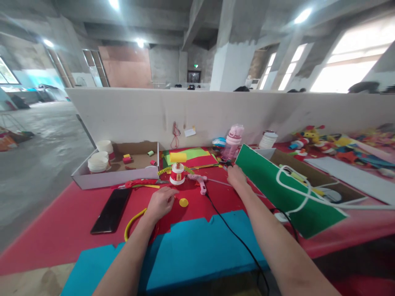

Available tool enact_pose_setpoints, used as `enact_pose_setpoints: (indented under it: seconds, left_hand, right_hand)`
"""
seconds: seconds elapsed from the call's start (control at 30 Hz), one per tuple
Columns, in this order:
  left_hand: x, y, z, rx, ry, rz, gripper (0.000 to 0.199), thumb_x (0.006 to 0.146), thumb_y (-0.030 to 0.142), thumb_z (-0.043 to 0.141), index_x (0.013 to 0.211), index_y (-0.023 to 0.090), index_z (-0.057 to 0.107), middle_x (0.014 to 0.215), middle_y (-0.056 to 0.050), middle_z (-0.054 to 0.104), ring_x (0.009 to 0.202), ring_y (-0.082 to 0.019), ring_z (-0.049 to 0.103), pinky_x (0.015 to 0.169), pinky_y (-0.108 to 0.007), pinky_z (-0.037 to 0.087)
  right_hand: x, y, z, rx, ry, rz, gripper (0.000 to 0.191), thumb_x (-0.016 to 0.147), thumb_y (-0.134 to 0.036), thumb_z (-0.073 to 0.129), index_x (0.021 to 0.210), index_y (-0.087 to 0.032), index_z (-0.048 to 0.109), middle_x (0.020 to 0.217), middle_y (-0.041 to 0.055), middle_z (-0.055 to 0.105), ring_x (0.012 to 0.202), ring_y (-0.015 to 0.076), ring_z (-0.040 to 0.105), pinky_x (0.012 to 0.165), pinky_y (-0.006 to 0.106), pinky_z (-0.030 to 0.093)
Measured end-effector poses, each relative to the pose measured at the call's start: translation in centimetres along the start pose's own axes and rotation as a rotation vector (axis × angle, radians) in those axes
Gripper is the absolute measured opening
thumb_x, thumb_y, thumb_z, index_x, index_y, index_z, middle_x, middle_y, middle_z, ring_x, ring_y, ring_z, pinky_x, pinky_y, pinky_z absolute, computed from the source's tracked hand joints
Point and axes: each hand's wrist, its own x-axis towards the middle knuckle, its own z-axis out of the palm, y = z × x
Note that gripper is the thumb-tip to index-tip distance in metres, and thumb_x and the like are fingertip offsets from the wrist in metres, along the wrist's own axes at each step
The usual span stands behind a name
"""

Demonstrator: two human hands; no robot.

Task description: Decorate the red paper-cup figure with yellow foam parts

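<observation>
My left hand [161, 202] rests low over the red table cover, fingers curled; what it holds, if anything, is hidden. Just right of it lies a small yellow disc [183, 202]. Behind stands a paper-cup figure [177, 174] with a yellow roll [178, 157] on top and folded yellow-green strips at its sides. A pink glue gun [200, 181] lies beside the cup, its black cord running toward me. My right hand [237, 176] reaches forward, its fingers at a small dark object [227, 163] that I cannot make out clearly, near the pink bottle [233, 142].
A black phone [111, 211] lies left, before an open box [115, 179] with paper cups. Coloured sheets [197, 158] lie at the back. On the right, a green board [286, 189] leans on another box. Blue material [203, 246] covers the front edge.
</observation>
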Motion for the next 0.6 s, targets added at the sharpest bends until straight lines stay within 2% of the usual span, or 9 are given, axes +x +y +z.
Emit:
enact_pose_setpoints:
  seconds: [0.03, 0.07, 0.1, 0.13, 0.2, 0.27, 0.37, 0.5, 0.6]
  left_hand:
    - [0.1, 0.1, 0.0, -0.037, 0.021, -0.001, 0.03, 0.083, 0.012, 0.046, 0.103, 0.018, 0.068, 0.088, -0.008, 0.066, 0.084, -0.019, 0.06, 0.074, -0.029, 0.047]
    - [0.2, 0.3, -0.1, -0.094, 0.045, -0.01, 0.029, 0.085, 0.015, 0.046, 0.104, 0.018, 0.068, 0.089, -0.008, 0.066, 0.085, -0.018, 0.06, 0.075, -0.029, 0.047]
    - [0.3, 0.6, -0.2, -0.178, 0.065, -0.034, 0.028, 0.086, 0.018, 0.047, 0.106, 0.018, 0.067, 0.091, -0.008, 0.066, 0.085, -0.018, 0.06, 0.076, -0.029, 0.047]
    - [0.4, 0.9, -0.3, -0.291, 0.068, -0.073, 0.027, 0.089, 0.023, 0.047, 0.107, 0.017, 0.066, 0.092, -0.008, 0.067, 0.085, -0.018, 0.06, 0.077, -0.029, 0.047]
    - [0.6, 1.7, -0.6, -0.577, -0.029, -0.182, 0.034, 0.093, 0.036, 0.042, 0.105, 0.015, 0.066, 0.088, -0.008, 0.067, 0.077, -0.016, 0.061, 0.072, -0.029, 0.048]
    - [0.7, 2.5, -0.8, -0.844, -0.225, -0.277, 0.049, 0.095, 0.048, 0.033, 0.098, 0.012, 0.065, 0.08, -0.008, 0.067, 0.069, -0.016, 0.061, 0.065, -0.028, 0.048]
    - [0.5, 2.8, -0.7, -0.992, -0.392, -0.314, 0.048, 0.093, 0.054, 0.036, 0.091, 0.012, 0.059, 0.068, -0.004, 0.061, 0.059, -0.013, 0.057, 0.058, -0.025, 0.045]
    - [0.4, 2.2, -0.4, -0.853, -0.348, -0.317, 0.037, 0.09, 0.052, 0.047, 0.09, 0.016, 0.051, 0.057, 0.007, 0.043, 0.046, -0.007, 0.038, 0.047, -0.02, 0.03]
    - [0.5, 2.0, -0.3, -0.689, -0.329, -0.294, 0.035, 0.092, 0.049, 0.042, 0.087, 0.016, 0.052, 0.056, 0.007, 0.04, 0.049, -0.008, 0.037, 0.048, -0.021, 0.029]
  right_hand:
    - [-1.2, -0.7, -0.7, 0.037, 0.083, -0.017, 0.029, 0.085, -0.011, 0.051, 0.112, -0.008, 0.06, 0.119, 0.0259, 0.057, 0.115, 0.0302, 0.055, 0.093, 0.04, 0.043]
    - [-2.6, -1.6, -1.2, 0.216, 0.233, -0.076, 0.024, 0.085, -0.013, 0.051, 0.107, -0.01, 0.061, 0.115, 0.0236, 0.059, 0.112, 0.0295, 0.056, 0.094, 0.041, 0.043]
    - [-4.2, -2.6, -1.6, 0.444, 0.291, -0.171, 0.02, 0.086, -0.017, 0.051, 0.102, -0.013, 0.062, 0.11, 0.019, 0.062, 0.108, 0.0275, 0.058, 0.092, 0.041, 0.045]
    - [-5.8, -3.7, -1.7, 0.695, 0.257, -0.253, 0.016, 0.086, -0.023, 0.053, 0.096, -0.016, 0.063, 0.103, 0.0134, 0.065, 0.1, 0.0248, 0.061, 0.088, 0.039, 0.047]
    - [-8.9, -6.2, -1.3, 1.155, -0.071, -0.388, 0.02, 0.084, -0.035, 0.058, 0.096, -0.02, 0.064, 0.092, 0.006, 0.067, 0.082, 0.0199, 0.064, 0.077, 0.035, 0.052]
    - [-11.1, -8.5, -0.2, 1.425, -0.348, -0.389, 0.025, 0.078, -0.038, 0.065, 0.094, -0.02, 0.065, 0.083, 0.0027, 0.067, 0.071, 0.017, 0.063, 0.072, 0.033, 0.052]
    - [-11.8, -11.2, 2.0, 1.581, -0.394, -0.334, 0.026, 0.071, -0.038, 0.072, 0.089, -0.019, 0.066, 0.08, 0.0007, 0.066, 0.069, 0.0139, 0.06, 0.069, 0.029, 0.05]
    - [-10.4, -12.5, 4.4, 1.675, -0.375, -0.291, 0.033, 0.07, -0.044, 0.072, 0.092, -0.02, 0.066, 0.076, -0.0012, 0.063, 0.064, 0.0118, 0.056, 0.065, 0.026, 0.048]
    - [-9.7, -12.4, 5.2, 1.698, -0.359, -0.275, 0.035, 0.078, -0.05, 0.063, 0.093, -0.019, 0.066, 0.066, -0.0031, 0.057, 0.059, 0.0103, 0.052, 0.059, 0.024, 0.044]
